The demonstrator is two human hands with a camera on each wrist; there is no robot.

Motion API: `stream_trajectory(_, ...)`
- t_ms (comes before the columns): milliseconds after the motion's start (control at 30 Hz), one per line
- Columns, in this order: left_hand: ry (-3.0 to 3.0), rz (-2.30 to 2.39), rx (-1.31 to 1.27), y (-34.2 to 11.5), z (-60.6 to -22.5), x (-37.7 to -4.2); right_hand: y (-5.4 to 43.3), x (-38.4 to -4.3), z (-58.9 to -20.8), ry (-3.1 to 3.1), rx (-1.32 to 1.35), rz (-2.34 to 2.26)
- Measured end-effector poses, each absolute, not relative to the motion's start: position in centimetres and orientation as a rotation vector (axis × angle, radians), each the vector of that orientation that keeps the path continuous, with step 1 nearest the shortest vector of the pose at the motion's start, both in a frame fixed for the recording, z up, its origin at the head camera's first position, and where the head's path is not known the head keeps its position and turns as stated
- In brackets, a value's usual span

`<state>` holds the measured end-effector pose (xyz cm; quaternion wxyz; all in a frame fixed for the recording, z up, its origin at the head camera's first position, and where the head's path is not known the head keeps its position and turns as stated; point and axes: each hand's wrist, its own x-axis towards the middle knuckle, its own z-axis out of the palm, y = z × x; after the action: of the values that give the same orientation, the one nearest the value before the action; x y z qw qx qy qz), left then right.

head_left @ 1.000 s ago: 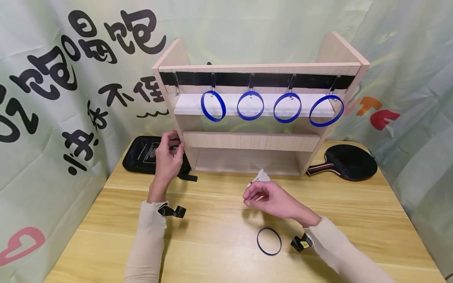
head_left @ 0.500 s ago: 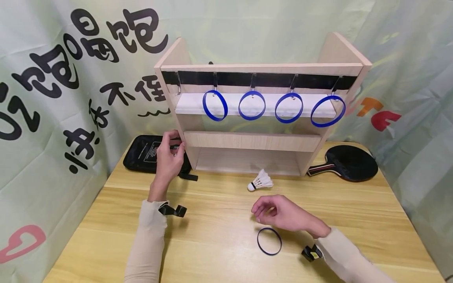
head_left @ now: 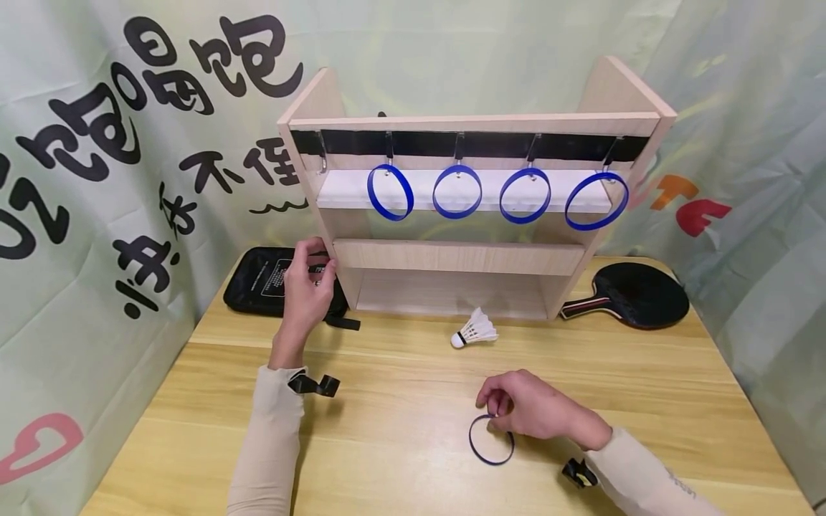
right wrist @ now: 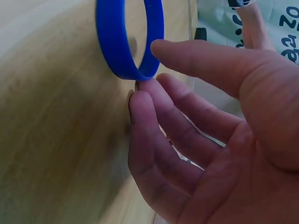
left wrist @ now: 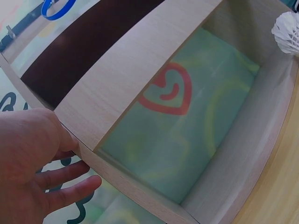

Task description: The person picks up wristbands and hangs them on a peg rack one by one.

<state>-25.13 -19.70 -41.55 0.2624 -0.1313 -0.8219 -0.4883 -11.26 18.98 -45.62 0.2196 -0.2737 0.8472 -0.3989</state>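
Note:
A thin blue ring [head_left: 474,448] lies flat on the table. My right hand [head_left: 538,408] pinches its far edge, thumb on the inside and fingertips against the outside. In the right wrist view, the smooth wide band of the ring [right wrist: 112,49] shows between thumb and fingers. My left hand [head_left: 307,287] rests against the left side panel of a pale wooden shelf [head_left: 458,258]. In the left wrist view, the fingers [left wrist: 70,191] are loosely spread beside the panel's outer face. Several similar blue rings [head_left: 391,215] hang from hooks along the shelf's black strip [head_left: 426,145]; the leftmost hook holds none.
A white shuttlecock [head_left: 476,330] lies in front of the shelf. To the right is a black table tennis bat [head_left: 645,297]. A black zipped case [head_left: 254,283] lies behind my left hand. Printed cloth [head_left: 161,301] hangs around the wooden table [head_left: 387,430].
My right hand has moved from beside the shuttlecock back toward me and down to the ring on the table, uncovering the shuttlecock. The left hand stays at the shelf's side.

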Motion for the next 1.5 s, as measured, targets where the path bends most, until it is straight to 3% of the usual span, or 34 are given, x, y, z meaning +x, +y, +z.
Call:
stream_trajectory(567, -2.223, -1.327, -0.356, -19.7, -41.7, -25.0, 18.5, -11.0, -45.7, 2.415, -0.855, -1.007)
stream_trajectory(1500, -2.212, -1.325, -0.363, -19.6, -41.7, -25.2, 18.9, -11.7, -43.7, 2.015, -0.794, -1.106)
